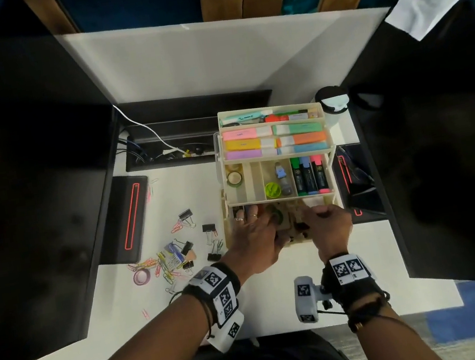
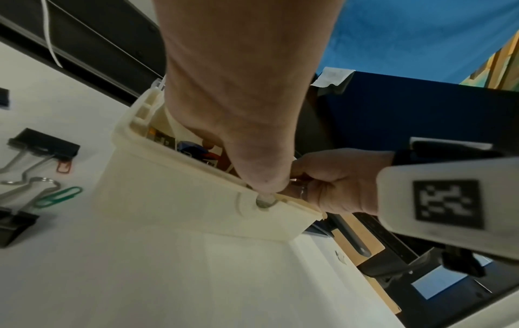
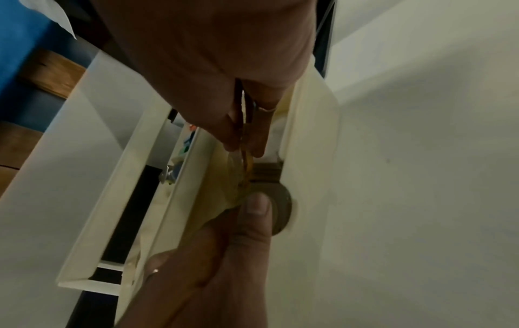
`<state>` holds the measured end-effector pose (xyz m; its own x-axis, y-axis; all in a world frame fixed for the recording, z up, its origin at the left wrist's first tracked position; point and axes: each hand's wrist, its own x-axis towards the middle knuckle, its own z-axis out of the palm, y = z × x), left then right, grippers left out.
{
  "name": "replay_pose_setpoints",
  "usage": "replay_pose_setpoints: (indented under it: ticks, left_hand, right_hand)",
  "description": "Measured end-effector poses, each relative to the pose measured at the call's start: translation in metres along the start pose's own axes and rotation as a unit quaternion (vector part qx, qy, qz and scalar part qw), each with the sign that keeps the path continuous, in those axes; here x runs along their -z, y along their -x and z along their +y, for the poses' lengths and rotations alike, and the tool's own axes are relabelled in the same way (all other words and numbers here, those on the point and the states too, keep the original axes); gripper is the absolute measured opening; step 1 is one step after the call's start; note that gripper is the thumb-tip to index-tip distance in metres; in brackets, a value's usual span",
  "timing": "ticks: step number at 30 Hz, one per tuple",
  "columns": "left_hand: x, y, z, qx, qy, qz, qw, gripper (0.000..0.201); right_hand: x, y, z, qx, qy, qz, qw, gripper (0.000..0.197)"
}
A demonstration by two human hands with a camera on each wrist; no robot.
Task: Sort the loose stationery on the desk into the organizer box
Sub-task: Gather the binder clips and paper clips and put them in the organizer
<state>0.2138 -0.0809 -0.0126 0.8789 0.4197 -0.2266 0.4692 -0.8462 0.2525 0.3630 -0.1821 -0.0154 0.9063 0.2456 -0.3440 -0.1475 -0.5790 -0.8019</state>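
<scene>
Both hands work in the organizer box [image 1: 283,200] bottom tray: left hand [image 1: 257,235] fingers extended on a tape roll [image 3: 278,210], right hand [image 1: 325,223] curled, contents unclear; judged light, rigid, best pinched by the rim.

The cream organizer box [image 1: 276,155] sits mid-frame with its tiers fanned open: pastel highlighters [image 1: 275,141] in the upper tray, three markers [image 1: 310,176] right side below. Loose stuff sits lower left: colourful paper clips [image 1: 162,266], black binder clips [image 1: 210,240], a purple tape roll [image 1: 141,276].

Left hand [image 1: 254,233] reaching forward, fingers extending flat, right hand [image 1: 327,221] curling beside it, pinching, both forearms angling inward
</scene>
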Motion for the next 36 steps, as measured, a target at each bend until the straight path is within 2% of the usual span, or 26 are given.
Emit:
replay_pose_setpoints:
  ticks: [6,9,15,18,22,26,29,31,34,36]
  left_hand:
    - [-0.004,0.006,-0.001,-0.01,0.01,0.037,0.999,0.047]
    - [-0.008,0.007,-0.002,-0.006,0.007,0.043,0.999,0.049]
    - [-0.006,0.01,-0.001,-0.008,0.0,0.054,0.999,0.049]
    - [-0.007,0.01,0.0,-0.005,-0.004,0.041,0.999,0.049]
    - [-0.007,0.009,-0.002,-0.008,-0.004,0.022,1.0,0.049]
    - [-0.002,0.011,-0.005,-0.026,0.034,0.041,0.998,0.044]
    - [0.007,0.026,-0.019,-0.044,0.106,0.083,0.99,0.042]
    - [0.016,0.047,-0.038,-0.027,0.153,0.098,0.983,0.042]
    - [0.022,0.092,-0.078,0.018,0.201,0.122,0.972,0.032]
    - [0.019,0.125,-0.107,0.086,0.213,0.146,0.962,0.025]
  right_hand:
    - [-0.027,0.002,-0.012,0.007,0.033,0.007,0.999,0.017]
    - [-0.035,0.0,-0.012,0.008,0.072,-0.003,0.997,0.007]
    - [-0.035,-0.002,-0.02,0.02,0.208,-0.024,0.978,0.017]
    - [-0.035,0.0,-0.023,0.017,0.233,-0.012,0.972,0.023]
    - [-0.039,-0.005,-0.014,0.028,0.252,-0.039,0.966,0.024]
    - [-0.035,-0.002,-0.018,0.038,0.258,-0.037,0.965,0.024]
    - [-0.031,0.011,-0.018,0.081,0.246,-0.03,0.965,0.024]
    - [-0.032,0.027,-0.017,0.147,0.219,-0.044,0.963,0.018]
    - [-0.038,0.058,-0.023,0.26,0.193,-0.115,0.939,0.006]
    - [-0.046,0.079,-0.033,0.313,0.186,-0.18,0.914,0.004]
